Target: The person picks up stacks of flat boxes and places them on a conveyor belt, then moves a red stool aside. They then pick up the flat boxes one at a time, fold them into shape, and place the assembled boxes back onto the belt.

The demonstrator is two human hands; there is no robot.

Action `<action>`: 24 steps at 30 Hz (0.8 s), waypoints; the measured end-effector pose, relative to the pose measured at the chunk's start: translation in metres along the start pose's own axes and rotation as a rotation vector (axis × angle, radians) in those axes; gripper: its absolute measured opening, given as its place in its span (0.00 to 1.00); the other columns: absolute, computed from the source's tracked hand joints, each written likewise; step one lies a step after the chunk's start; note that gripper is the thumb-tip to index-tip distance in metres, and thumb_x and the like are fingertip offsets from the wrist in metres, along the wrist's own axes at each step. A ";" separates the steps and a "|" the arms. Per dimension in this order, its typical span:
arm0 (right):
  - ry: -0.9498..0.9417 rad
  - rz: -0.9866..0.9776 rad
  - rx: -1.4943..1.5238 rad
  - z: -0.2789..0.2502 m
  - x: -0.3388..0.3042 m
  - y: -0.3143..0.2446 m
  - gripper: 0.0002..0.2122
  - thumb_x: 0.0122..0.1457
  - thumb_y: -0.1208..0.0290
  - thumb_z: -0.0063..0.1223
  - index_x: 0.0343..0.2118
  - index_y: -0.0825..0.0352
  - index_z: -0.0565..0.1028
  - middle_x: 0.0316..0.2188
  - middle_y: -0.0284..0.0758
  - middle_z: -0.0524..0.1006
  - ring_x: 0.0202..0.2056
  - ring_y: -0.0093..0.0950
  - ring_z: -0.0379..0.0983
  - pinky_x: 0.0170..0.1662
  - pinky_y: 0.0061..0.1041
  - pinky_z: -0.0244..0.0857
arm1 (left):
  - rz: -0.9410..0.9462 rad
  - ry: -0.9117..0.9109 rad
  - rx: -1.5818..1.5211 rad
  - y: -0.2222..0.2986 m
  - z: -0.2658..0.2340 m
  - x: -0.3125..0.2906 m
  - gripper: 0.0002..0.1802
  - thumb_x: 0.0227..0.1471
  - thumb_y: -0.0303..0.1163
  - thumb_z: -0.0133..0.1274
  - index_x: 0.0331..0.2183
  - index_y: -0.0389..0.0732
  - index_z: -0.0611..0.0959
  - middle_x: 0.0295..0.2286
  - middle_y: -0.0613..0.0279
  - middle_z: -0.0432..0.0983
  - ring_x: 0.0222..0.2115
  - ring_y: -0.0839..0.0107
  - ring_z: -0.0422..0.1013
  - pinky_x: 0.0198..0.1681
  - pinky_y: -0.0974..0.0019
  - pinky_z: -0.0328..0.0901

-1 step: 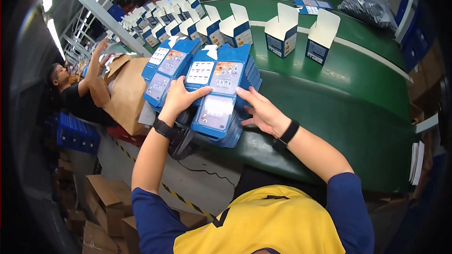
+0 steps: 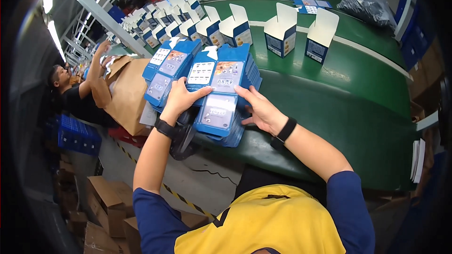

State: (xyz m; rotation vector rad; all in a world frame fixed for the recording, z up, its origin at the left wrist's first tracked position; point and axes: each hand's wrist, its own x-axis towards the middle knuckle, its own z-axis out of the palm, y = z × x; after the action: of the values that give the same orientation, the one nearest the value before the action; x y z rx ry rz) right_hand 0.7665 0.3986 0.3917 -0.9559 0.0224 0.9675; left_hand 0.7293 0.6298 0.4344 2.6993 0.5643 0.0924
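Observation:
A thick stack of blue flattened cartons (image 2: 221, 106), printed with pale and picture panels, lies at the near edge of the green table. My left hand (image 2: 181, 98) grips its left side, thumb stretched across the top carton and fingers partly hidden at the edge. On the right side, my right hand (image 2: 263, 110) holds the stack with its thumb on the top edge and its fingers lower against the layers. Just left of it stands a second stack of the same flattened cartons (image 2: 162, 80). A white paper piece (image 2: 211, 52) lies at the far end of the held stack.
Opened blue-and-white boxes (image 2: 281, 35) stand in rows across the green table (image 2: 329, 122). A grey plastic bag (image 2: 368, 7) sits far right. At left, a co-worker (image 2: 77, 87) reaches over a large brown paper bag (image 2: 125, 87). Cardboard boxes (image 2: 108, 204) lie on the floor.

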 end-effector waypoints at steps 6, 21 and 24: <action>-0.049 -0.151 -0.136 0.027 -0.007 0.001 0.47 0.46 0.59 0.60 0.59 0.69 0.37 0.56 0.47 0.53 0.56 0.42 0.52 0.49 0.54 0.54 | -0.100 -0.169 -0.604 -0.002 -0.007 -0.015 0.60 0.31 0.48 0.68 0.54 0.25 0.51 0.47 0.39 0.61 0.49 0.60 0.62 0.49 0.66 0.60; -0.092 -0.660 -0.053 -0.013 -0.085 -0.001 0.42 0.47 0.85 0.52 0.62 0.64 0.41 0.53 0.38 0.61 0.52 0.28 0.62 0.53 0.27 0.59 | 0.128 -0.184 -1.073 0.086 -0.002 -0.090 0.51 0.37 0.25 0.64 0.56 0.33 0.50 0.44 0.52 0.66 0.44 0.68 0.67 0.48 0.66 0.63; -0.042 -0.632 -0.076 -0.042 -0.125 0.000 0.37 0.47 0.80 0.56 0.60 0.66 0.49 0.51 0.37 0.64 0.51 0.28 0.63 0.54 0.28 0.58 | 0.217 -0.292 -1.109 0.107 0.025 -0.110 0.55 0.39 0.27 0.63 0.58 0.33 0.43 0.50 0.49 0.60 0.51 0.65 0.60 0.53 0.65 0.56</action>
State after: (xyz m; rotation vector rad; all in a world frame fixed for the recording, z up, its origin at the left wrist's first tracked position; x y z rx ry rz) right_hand 0.7074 0.2835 0.4169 -0.9285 -0.3363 0.4047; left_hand 0.6715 0.4864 0.4528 1.6282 0.0579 0.0437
